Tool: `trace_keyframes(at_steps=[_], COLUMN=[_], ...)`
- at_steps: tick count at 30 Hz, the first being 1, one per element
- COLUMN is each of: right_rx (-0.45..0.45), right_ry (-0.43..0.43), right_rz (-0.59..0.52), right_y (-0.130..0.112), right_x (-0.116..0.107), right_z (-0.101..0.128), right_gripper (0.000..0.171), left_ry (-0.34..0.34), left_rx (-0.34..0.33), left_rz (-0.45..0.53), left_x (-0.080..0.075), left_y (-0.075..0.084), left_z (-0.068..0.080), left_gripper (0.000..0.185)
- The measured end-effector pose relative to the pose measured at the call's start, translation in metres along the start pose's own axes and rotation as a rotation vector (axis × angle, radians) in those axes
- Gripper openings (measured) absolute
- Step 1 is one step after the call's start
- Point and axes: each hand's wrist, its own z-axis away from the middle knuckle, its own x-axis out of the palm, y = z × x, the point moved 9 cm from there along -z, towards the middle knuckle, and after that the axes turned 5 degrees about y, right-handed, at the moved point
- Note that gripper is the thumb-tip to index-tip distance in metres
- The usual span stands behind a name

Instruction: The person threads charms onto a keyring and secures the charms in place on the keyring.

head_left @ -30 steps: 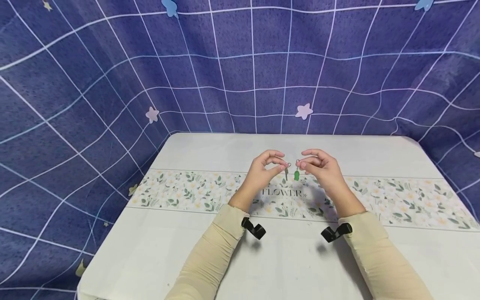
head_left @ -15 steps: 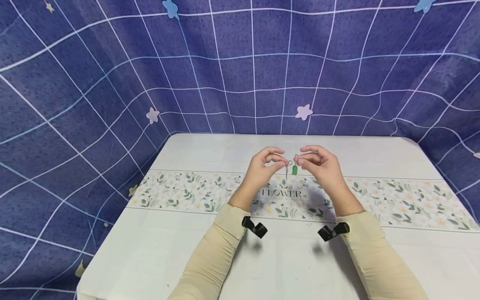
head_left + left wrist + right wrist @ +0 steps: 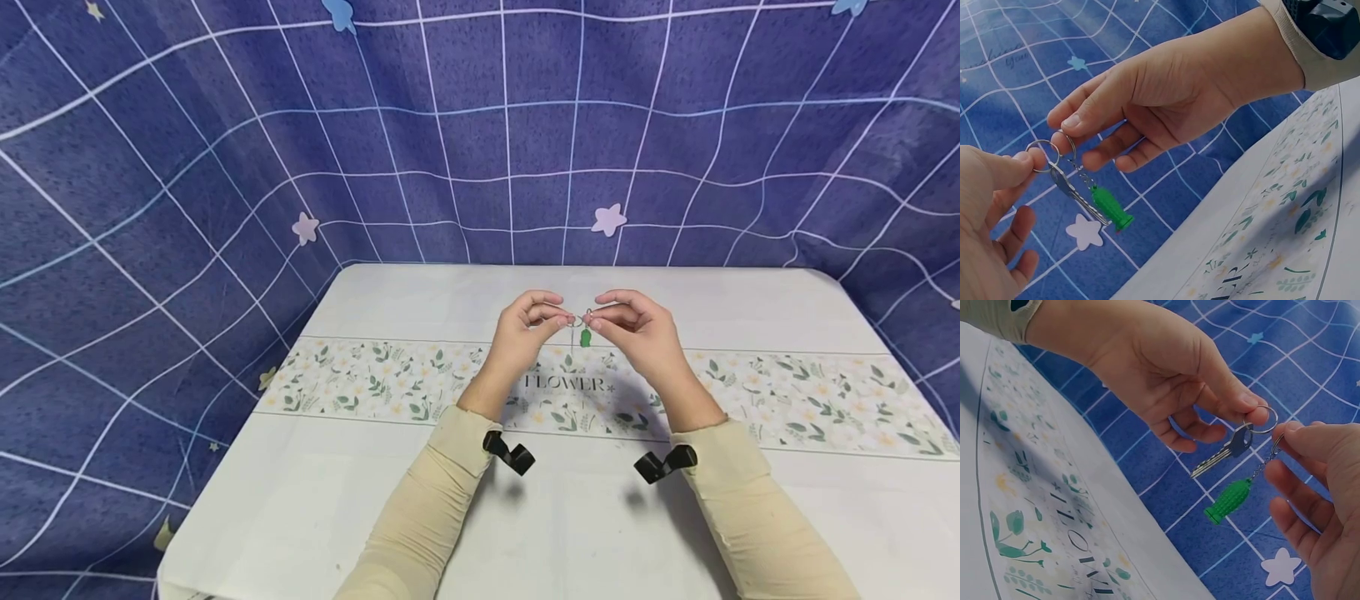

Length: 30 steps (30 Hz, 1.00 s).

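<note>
Both hands are raised above the table point(image 3: 570, 517), fingertips almost meeting. My left hand point(image 3: 566, 319) pinches a metal ring point(image 3: 1260, 419) from which a silver key point(image 3: 1222, 453) hangs. My right hand point(image 3: 592, 319) pinches a second small ring point(image 3: 1067, 142) with a short chain and a green cactus-shaped charm point(image 3: 586, 337). In the left wrist view the left hand point(image 3: 1032, 159) and right hand point(image 3: 1069, 128) hold the two rings overlapping, the key point(image 3: 1075, 194) and charm point(image 3: 1110, 209) dangling side by side. I cannot tell whether the rings are linked.
The white tablecloth has a floral band printed "FLOWER" point(image 3: 566, 383) running across it under the hands. A blue checked cloth with stars point(image 3: 480, 125) hangs behind and around the table. Black camera mounts point(image 3: 510, 454) sit at both wrists.
Both hands have lifted a little and drawn closer together, so the two rings now meet. The green charm has shifted slightly left and up.
</note>
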Motion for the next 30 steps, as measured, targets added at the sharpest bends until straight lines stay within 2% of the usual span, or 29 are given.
trace_keyframes(at_steps=[5, 12, 20, 30], right_rx=[-0.005, -0.012, -0.019, -0.026], right_ry=[0.008, 0.015, 0.012, 0.009], right_rz=[0.009, 0.016, 0.014, 0.045], right_y=[0.0003, -0.0008, -0.0025, -0.001], right_x=[0.0022, 0.0035, 0.0063, 0.0074], right_z=[0.0005, -0.0001, 0.0001, 0.001], right_gripper=[0.029, 0.029, 0.029, 0.03], left_ry=[0.003, 0.001, 0.023, 0.051], left_rx=[-0.043, -0.067, -0.029, -0.001], left_rz=[0.083, 0.069, 0.0, -0.026], left_x=[0.0003, 0.0008, 0.0008, 0.0019], left_y=[-0.0028, -0.0037, -0.0003, 0.0046], left_z=[0.001, 0.0018, 0.0012, 0.0034], left_gripper=[0.024, 0.023, 0.024, 0.022])
